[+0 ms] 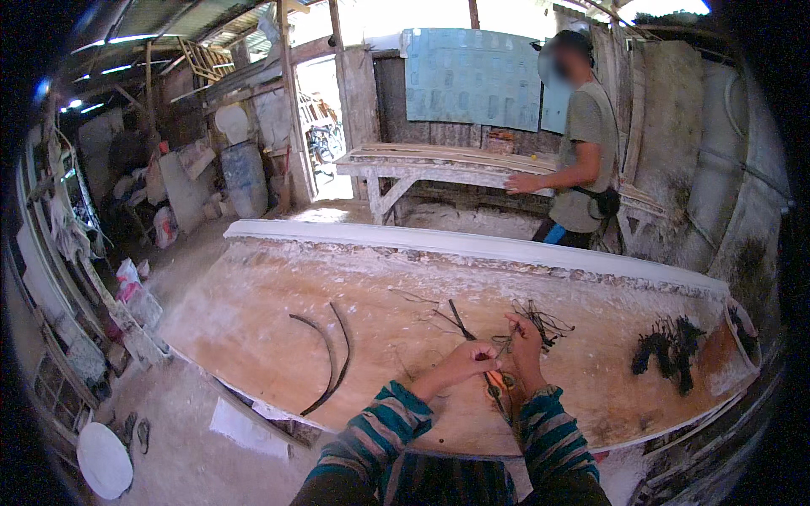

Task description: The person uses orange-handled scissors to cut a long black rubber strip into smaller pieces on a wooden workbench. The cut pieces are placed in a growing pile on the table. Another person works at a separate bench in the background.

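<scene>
Over the wooden tabletop (253, 291), my left hand (466, 364) pinches a thin dark cord (502, 341), and my right hand (525, 344) has its fingers closed on the same cord close by. Just below the hands is a tool with orange handles (498, 384); its kind is partly hidden. A bunch of thin dark cord loops (547, 324) lies beyond my right hand. Short dark strips (457, 317) lie beyond my left hand. Two long curved black strips (342, 354) rest on the table farther left.
A clump of black strands (671, 350) and a brownish round container (731, 347) are at the table's right end. A white ledge (472, 249) runs along the far edge. Beyond it, a person (582, 143) stands beside a long workbench (396, 164). A blue barrel (245, 179) stands back left.
</scene>
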